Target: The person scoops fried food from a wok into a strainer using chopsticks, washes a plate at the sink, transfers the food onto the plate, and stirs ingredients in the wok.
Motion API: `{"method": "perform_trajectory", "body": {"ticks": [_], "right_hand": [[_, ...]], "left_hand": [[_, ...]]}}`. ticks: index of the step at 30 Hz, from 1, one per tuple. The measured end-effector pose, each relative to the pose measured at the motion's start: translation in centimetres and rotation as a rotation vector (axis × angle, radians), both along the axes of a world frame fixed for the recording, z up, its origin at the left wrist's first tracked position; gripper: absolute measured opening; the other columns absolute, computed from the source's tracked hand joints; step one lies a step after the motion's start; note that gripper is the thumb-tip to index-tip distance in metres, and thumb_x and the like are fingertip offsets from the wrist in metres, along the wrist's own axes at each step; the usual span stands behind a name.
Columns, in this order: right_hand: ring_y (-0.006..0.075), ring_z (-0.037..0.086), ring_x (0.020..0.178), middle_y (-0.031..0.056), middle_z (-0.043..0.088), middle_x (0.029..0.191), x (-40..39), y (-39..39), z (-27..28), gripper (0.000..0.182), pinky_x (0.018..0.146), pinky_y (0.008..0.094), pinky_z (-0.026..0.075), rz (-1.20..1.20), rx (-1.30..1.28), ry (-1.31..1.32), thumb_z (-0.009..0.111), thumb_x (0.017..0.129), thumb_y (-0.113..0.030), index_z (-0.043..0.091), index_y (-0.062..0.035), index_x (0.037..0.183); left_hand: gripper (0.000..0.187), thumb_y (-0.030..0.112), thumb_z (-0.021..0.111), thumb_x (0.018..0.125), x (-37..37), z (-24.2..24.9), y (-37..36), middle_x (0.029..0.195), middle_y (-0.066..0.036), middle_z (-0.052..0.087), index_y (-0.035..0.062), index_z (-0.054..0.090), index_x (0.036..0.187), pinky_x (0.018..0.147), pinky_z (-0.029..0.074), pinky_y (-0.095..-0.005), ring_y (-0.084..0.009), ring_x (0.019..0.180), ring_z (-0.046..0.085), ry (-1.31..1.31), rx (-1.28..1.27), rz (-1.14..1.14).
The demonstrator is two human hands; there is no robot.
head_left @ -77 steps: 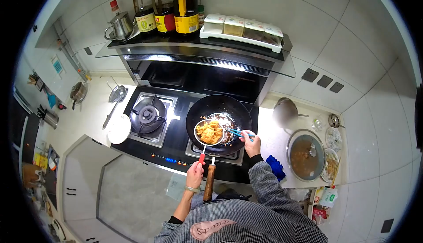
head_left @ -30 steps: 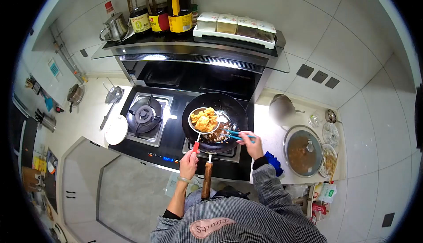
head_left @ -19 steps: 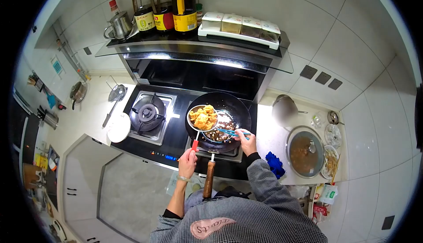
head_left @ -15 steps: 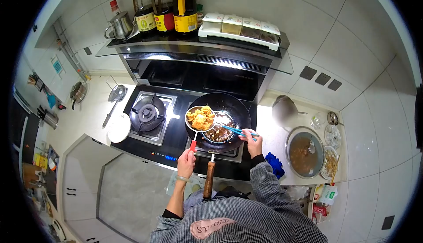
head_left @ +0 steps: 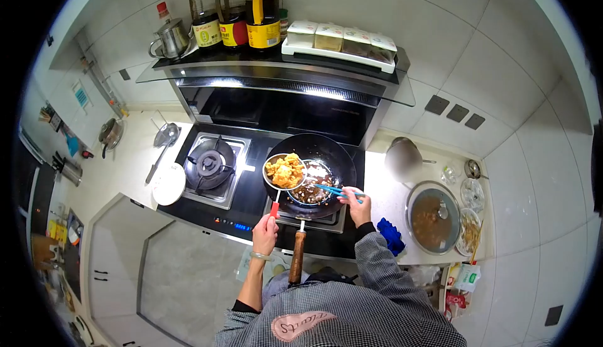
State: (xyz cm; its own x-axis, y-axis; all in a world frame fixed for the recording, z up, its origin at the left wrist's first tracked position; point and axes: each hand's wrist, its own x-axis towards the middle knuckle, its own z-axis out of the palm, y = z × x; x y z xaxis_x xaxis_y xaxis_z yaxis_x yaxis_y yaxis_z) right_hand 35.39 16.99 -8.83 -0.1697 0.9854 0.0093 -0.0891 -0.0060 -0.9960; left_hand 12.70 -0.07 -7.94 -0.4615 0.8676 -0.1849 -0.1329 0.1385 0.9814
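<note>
My left hand (head_left: 266, 231) grips the red handle of a strainer (head_left: 275, 207), held over the left side of a black wok (head_left: 342, 158). Golden fried pieces (head_left: 286, 171) fill the strainer's bowl. Between the fingers of my right hand (head_left: 358, 203) are blue chopsticks (head_left: 330, 189), their tips over the wok's middle. Hot oil (head_left: 309, 190) with small bits in it lies in the bottom of the wok. The wok's wooden handle (head_left: 298, 256) points towards me, with neither hand on it.
Left of the wok is a bare gas burner (head_left: 210, 163), then a white plate (head_left: 169, 183). A lidded pot (head_left: 433, 217) and a blue cloth (head_left: 391, 236) are on the right counter. Sauce bottles (head_left: 262, 14) and a seasoning box (head_left: 339, 45) stand on the shelf above.
The chopsticks and my right hand have dipped slightly lower and turned a little flatter. The strainer stays nearly where it was over the wok.
</note>
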Motion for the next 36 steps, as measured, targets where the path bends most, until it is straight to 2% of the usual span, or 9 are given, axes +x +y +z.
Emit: {"method": "perform_trajectory", "body": {"ticks": [6,8,12,18,25,27,31,34,36], "right_hand": [[0.02,0.066,0.077,0.0135,0.065,0.087,0.0,-1.3,7.1,0.028,0.069,0.0268,0.054,-0.021,0.104,0.03,0.054,0.094,-0.02,0.062,0.0066,0.098],[0.0197,0.066,0.078,0.0135,0.064,0.09,-0.7,-1.5,8.1,0.029,0.07,0.0272,0.054,0.098,0.105,0.04,0.051,0.095,-0.021,0.06,0.0059,0.101],[0.0172,0.066,0.075,0.0119,0.064,0.089,-0.1,-1.0,9.2,0.028,0.068,0.0256,0.053,0.021,0.139,0.052,0.052,0.095,-0.022,0.06,0.0046,0.1],[0.0153,0.065,0.072,0.0086,0.063,0.09,0.1,2.9,-0.2,0.017,0.065,0.0258,0.052,-0.101,0.305,-0.443,0.056,0.09,-0.013,0.065,-0.0011,0.099],[0.0141,0.063,0.077,0.0074,0.065,0.092,-4.9,3.3,-2.3,0.018,0.068,0.0267,0.05,0.182,0.465,-0.391,0.058,0.09,-0.014,0.065,-0.0006,0.099],[0.0144,0.065,0.077,0.0075,0.066,0.092,-4.9,3.1,-0.4,0.019,0.069,0.0261,0.051,0.293,0.072,-0.323,0.057,0.09,-0.015,0.065,0.0005,0.098],[0.017,0.067,0.076,0.0105,0.065,0.092,-6.7,4.1,-0.8,0.02,0.065,0.0256,0.053,0.284,0.142,-0.115,0.056,0.092,-0.016,0.061,0.0014,0.1],[0.0161,0.067,0.074,0.0087,0.066,0.087,-8.3,4.1,-1.4,0.02,0.065,0.0247,0.052,0.264,-0.022,-0.144,0.058,0.09,-0.016,0.061,0.0015,0.1],[0.0158,0.067,0.074,0.0086,0.066,0.086,-8.7,4.0,-1.2,0.021,0.065,0.0242,0.052,0.208,0.051,-0.147,0.059,0.09,-0.016,0.062,0.0021,0.101]], "left_hand": [[0.024,0.021,0.045,0.096,0.6,-1.2,0.2,0.06,0.005,0.043,0.0028,0.059,0.099,0.042,0.031,-0.0186,-0.0018,0.049,0.037,0.004,0.013,-0.016],[0.024,0.021,0.045,0.096,1.1,-0.8,0.4,0.06,0.005,0.043,0.003,0.059,0.098,0.042,0.031,-0.0187,-0.0019,0.048,0.037,-0.015,-0.001,-0.038],[0.024,0.021,0.045,0.096,1.1,0.5,1.0,0.059,0.005,0.043,0.0031,0.059,0.098,0.041,0.03,-0.0185,-0.0018,0.047,0.037,-0.057,-0.019,-0.064],[0.023,0.02,0.044,0.097,-1.0,3.9,3.1,0.059,0.007,0.039,0.0023,0.059,0.099,0.041,0.026,-0.0179,-0.0002,0.048,0.033,-0.032,0.044,-0.097],[0.023,0.02,0.044,0.097,-2.1,5.5,4.0,0.061,0.006,0.04,0.0013,0.058,0.099,0.041,0.025,-0.0179,-0.0003,0.049,0.032,-0.065,0.069,-0.091],[0.023,0.02,0.044,0.097,-2.3,5.2,4.1,0.061,0.006,0.04,0.0013,0.058,0.099,0.042,0.025,-0.0178,-0.0004,0.049,0.032,-0.07,0.077,-0.082],[0.023,0.019,0.045,0.097,-2.4,4.9,4.1,0.062,0.006,0.041,0.0011,0.058,0.099,0.043,0.026,-0.0177,-0.0007,0.051,0.033,-0.051,0.068,-0.074],[0.023,0.019,0.045,0.097,-2.4,4.9,4.1,0.062,0.006,0.041,0.0014,0.058,0.099,0.043,0.027,-0.0177,-0.0007,0.051,0.034,-0.083,0.073,-0.067],[0.022,0.019,0.045,0.096,-2.4,4.8,4.1,0.062,0.005,0.042,0.0016,0.059,0.098,0.043,0.027,-0.0176,-0.0006,0.051,0.035,-0.09,0.07,-0.061]]}}
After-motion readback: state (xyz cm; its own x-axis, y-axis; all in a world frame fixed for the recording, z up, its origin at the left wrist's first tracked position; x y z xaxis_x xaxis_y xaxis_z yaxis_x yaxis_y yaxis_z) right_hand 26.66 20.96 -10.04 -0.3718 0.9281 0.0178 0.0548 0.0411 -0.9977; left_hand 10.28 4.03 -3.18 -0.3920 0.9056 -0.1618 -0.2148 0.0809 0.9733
